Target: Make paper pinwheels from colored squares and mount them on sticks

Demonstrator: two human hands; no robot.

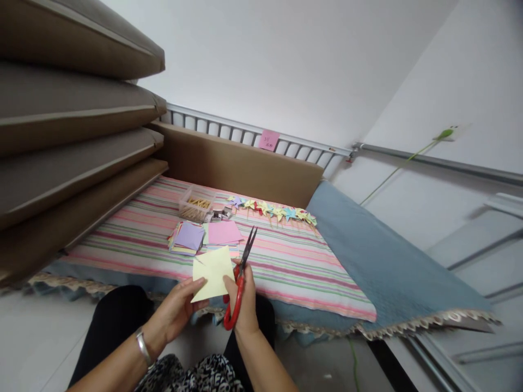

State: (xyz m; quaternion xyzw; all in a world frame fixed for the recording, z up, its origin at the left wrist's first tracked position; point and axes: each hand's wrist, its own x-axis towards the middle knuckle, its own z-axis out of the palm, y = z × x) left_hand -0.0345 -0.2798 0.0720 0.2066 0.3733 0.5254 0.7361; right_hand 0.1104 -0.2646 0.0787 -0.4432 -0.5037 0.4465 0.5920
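Between my hands is a pale yellow paper square (213, 272) with a slit running in from its upper left corner. My left hand (180, 302) pinches its left edge. My right hand (244, 305) holds red-handled scissors (246, 253), blades pointing up and away, while its thumb presses the paper's right edge. Just beyond lie a stack of coloured squares topped by a purple one (190, 236) and another topped by a pink sheet (223, 232). Farther back, a clear plastic box (196, 204) holds thin wooden sticks, beside small boxes (219, 214). Several paper pinwheels (278, 211) form a row.
A striped cloth (294, 261) covers part of the blue quilted bed cover (376, 256). Large brown cushions (77, 103) are stacked at left. A brown panel (241, 163) stands against the radiator, with a pink note (268, 140) above. A green cord (396, 170) hangs at right.
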